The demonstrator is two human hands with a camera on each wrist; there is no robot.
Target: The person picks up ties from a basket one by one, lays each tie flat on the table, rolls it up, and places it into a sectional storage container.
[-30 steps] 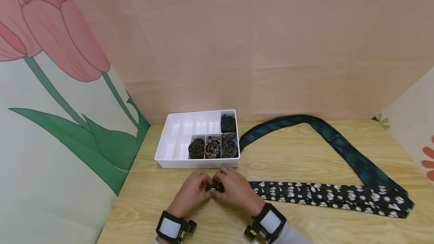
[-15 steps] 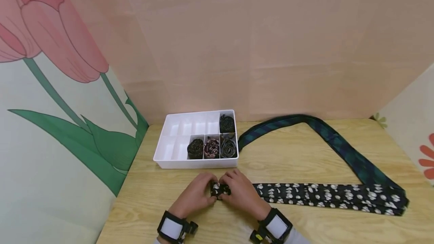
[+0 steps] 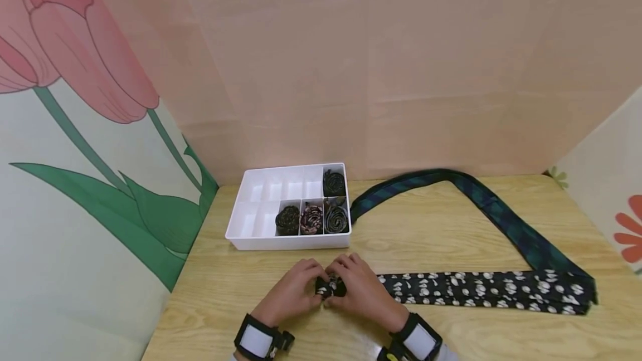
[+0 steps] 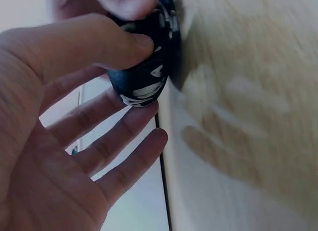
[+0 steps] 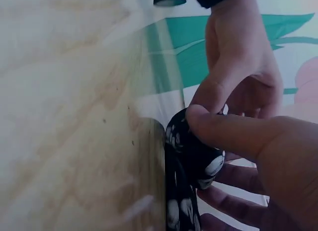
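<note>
A black necktie [image 3: 481, 288] with white paw prints and bones stretches across the table, its left end wound into a small roll [image 3: 330, 287]. My left hand [image 3: 296, 294] grips the roll from the left, and in the left wrist view its thumb [image 4: 126, 47] lies on the side of the roll. From the right, my right hand [image 3: 363, 291] holds the same roll; the right wrist view shows that thumb [image 5: 223, 129] across it. The flat part of the tie runs out behind the right hand, which hides a stretch of it.
Behind the hands stands a white divided box [image 3: 291, 243] with several rolled ties in its right-hand compartments. A dark green and navy plaid tie [image 3: 501, 210] curves from the box to the right, passing under the paw-print tie's wide end. A pink backdrop [image 3: 371, 71] closes off the back.
Both hands have shifted slightly right with the roll, and the roll looks a bit bigger. The flat part of the paw-print tie shows shorter. The box and plaid tie stay in place.
</note>
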